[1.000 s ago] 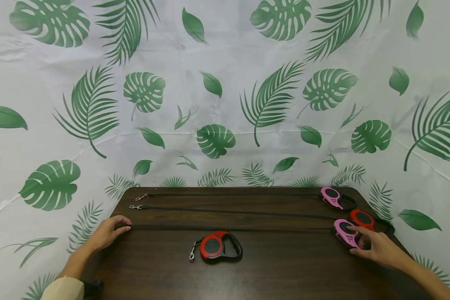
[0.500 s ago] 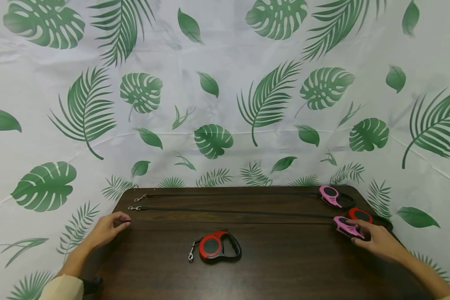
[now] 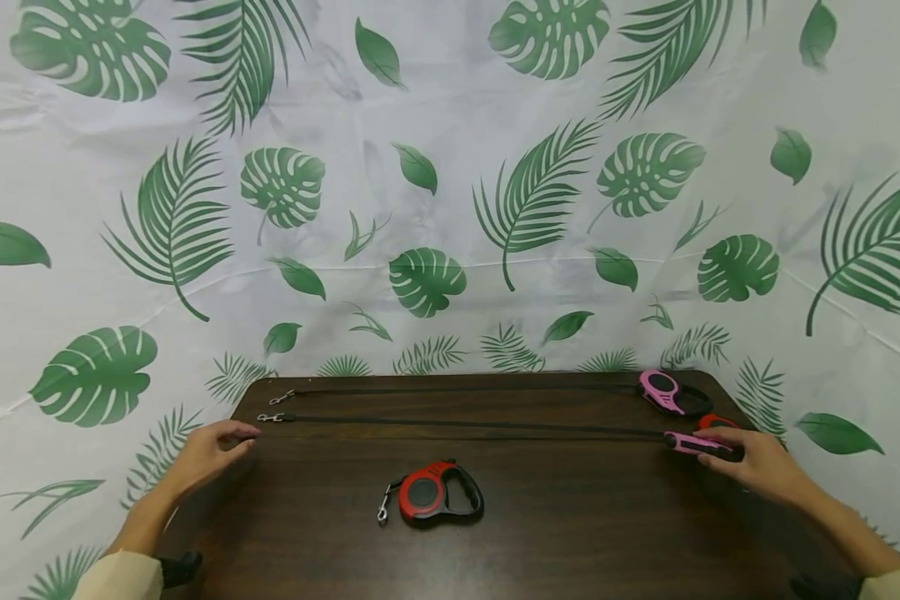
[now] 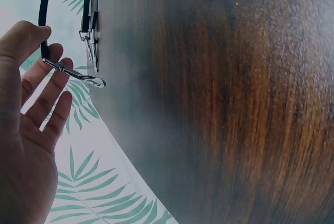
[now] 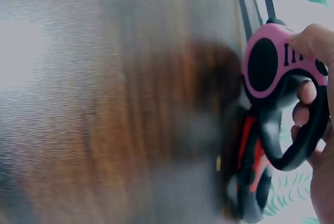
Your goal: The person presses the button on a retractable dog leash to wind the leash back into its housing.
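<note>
My right hand (image 3: 765, 468) grips a pink retractable dog leash (image 5: 279, 72), its fingers through the black handle loop and its thumb on the pink casing. In the head view the casing is tilted edge-on, partly in front of a red leash (image 3: 712, 422). Its black strap (image 3: 457, 439) runs taut across the table to my left hand (image 3: 212, 454). In the left wrist view that hand pinches the strap end (image 4: 45, 44) between thumb and finger, beside a metal snap clip (image 4: 78, 74). A second red leash (image 3: 423, 492), strap wound in, lies at the table's middle.
Two more straps stretch across the dark wooden table (image 3: 570, 533). Their metal clips (image 3: 273, 417) lie at the left. Another pink leash (image 3: 672, 402) rests at the back right corner. Behind the table hangs a white leaf-patterned cloth (image 3: 450, 208).
The held strap has shifted toward the back of the table and turned edge-on. Both hands have moved slightly back with it, and the pink casing has tipped from face-up to edge-on.
</note>
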Available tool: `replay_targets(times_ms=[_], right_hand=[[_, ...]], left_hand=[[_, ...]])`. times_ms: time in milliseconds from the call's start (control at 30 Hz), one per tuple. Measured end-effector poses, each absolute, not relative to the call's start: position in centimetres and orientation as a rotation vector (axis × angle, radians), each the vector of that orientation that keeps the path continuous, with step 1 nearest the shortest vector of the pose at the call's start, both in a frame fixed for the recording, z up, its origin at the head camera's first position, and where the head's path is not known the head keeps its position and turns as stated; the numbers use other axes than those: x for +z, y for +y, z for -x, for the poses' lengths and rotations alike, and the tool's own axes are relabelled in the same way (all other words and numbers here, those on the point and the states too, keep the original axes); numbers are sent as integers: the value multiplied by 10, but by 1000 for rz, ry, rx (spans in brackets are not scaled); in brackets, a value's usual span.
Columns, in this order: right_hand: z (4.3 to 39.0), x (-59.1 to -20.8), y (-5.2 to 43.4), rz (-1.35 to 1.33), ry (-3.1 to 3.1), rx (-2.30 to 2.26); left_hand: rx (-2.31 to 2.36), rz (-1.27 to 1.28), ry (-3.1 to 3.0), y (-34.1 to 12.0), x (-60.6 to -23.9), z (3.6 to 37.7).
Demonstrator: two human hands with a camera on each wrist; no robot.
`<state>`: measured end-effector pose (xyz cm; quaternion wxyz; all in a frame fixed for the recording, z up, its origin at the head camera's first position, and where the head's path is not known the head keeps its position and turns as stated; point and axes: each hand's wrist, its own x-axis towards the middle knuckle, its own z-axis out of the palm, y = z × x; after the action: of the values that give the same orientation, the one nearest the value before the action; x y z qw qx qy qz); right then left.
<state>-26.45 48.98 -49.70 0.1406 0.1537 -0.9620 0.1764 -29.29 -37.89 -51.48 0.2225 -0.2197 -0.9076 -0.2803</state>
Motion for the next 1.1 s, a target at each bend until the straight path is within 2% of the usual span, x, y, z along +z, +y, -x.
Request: replay_targets(times_ms=[233, 567, 1100], right_hand=[[279, -489, 499, -437, -2820, 506], [290, -475, 503, -261, -2995, 697], [295, -466, 522, -272, -2942, 1247]], left_hand=[[-821, 631, -2484, -382, -513, 291], [-898, 664, -2507, -385, -509, 288], [-938, 615, -2541, -390, -499, 279]])
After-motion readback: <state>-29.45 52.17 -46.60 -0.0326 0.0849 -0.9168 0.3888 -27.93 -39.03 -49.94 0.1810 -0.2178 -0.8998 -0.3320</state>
